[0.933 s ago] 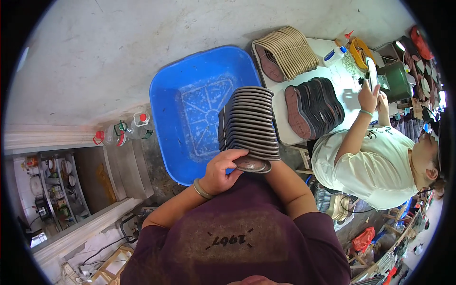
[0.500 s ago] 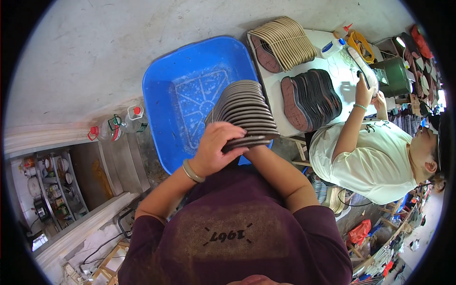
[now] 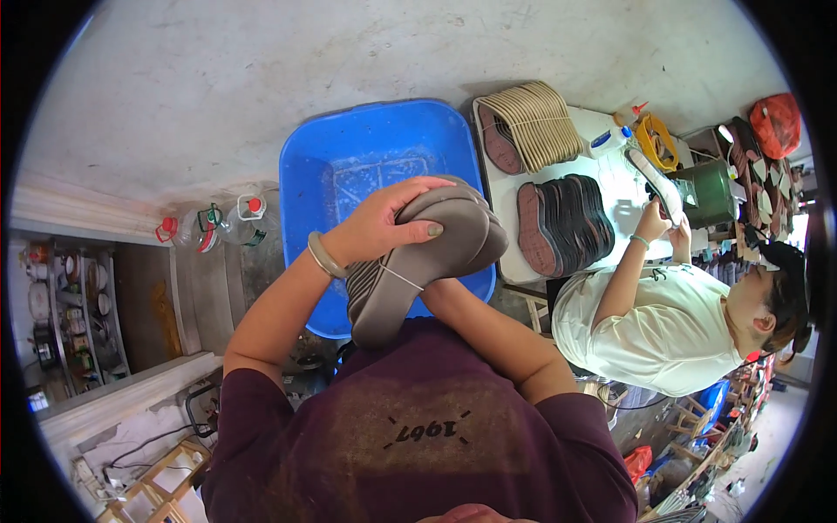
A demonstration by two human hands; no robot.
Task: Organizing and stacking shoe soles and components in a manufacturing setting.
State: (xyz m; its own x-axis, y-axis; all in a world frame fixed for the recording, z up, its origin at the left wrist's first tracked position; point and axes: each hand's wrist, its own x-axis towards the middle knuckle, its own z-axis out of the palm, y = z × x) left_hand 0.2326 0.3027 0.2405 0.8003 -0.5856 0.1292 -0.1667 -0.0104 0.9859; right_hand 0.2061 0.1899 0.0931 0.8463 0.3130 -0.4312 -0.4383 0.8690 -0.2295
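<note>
A thick bundle of grey-brown shoe soles (image 3: 452,248), tied with a thin string, is held up before my chest, its broad flat face tilted toward me. My left hand (image 3: 392,216) grips it at the upper end, thumb on the flat face and fingers over the edge. From the right my forearm reaches beneath the bundle; only the heel of my right hand (image 3: 442,295) shows, its fingers hidden by the soles. Behind and below the bundle stands a large blue plastic tub (image 3: 301,200).
To the right, a white table (image 3: 623,192) bears a tied tan sole bundle (image 3: 536,126), a row of dark soles (image 3: 567,225) and a blue-capped white bottle (image 3: 608,141). A co-worker (image 3: 649,322) there holds a pale sole. Clear red-capped jugs (image 3: 253,222) stand left of the tub.
The bundle has turned from edge-on to showing its flat face, its lower end swinging toward me. My left hand has moved up onto its upper end. The view has shifted slightly.
</note>
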